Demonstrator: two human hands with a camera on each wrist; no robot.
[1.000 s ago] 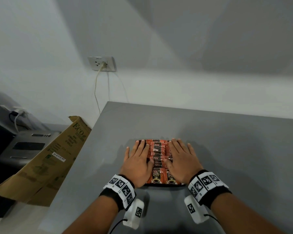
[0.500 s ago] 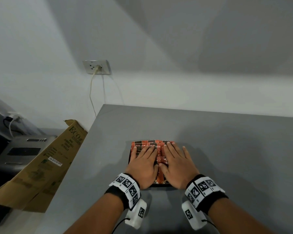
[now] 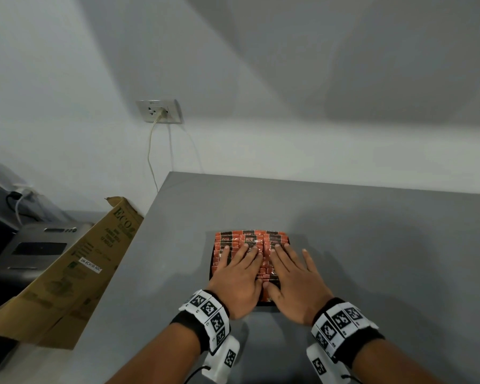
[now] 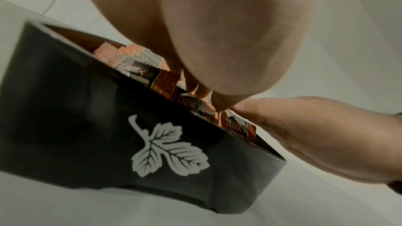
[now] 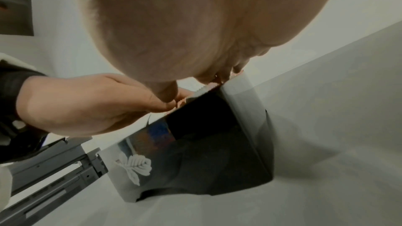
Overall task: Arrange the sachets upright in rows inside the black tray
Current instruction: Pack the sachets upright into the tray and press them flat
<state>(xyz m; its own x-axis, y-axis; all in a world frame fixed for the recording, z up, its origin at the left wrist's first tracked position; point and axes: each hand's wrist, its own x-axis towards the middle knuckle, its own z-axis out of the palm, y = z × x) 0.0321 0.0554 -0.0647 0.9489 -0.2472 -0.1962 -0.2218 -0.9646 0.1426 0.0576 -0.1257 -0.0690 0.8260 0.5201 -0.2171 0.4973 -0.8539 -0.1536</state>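
Observation:
A black tray with a white leaf print stands on the grey table, packed with rows of orange and black sachets standing upright. My left hand lies flat on top of the left rows, fingers straight and spread. My right hand lies flat on the right rows, thumb next to the left thumb. Both palms hide most of the sachets; only the far rows and a middle strip show. In the left wrist view sachet tops stick up above the tray's wall. The tray wall shows under the right palm.
The grey table stretches to the right and far side up to a white wall. Its left edge is near a brown cardboard box and a grey machine. A wall socket with a hanging cord sits above.
Both hands have slid inward and a little forward over the sachets, so the near front-facing sachets seen earlier are now covered and the thumbs meet. The tray stays in place.

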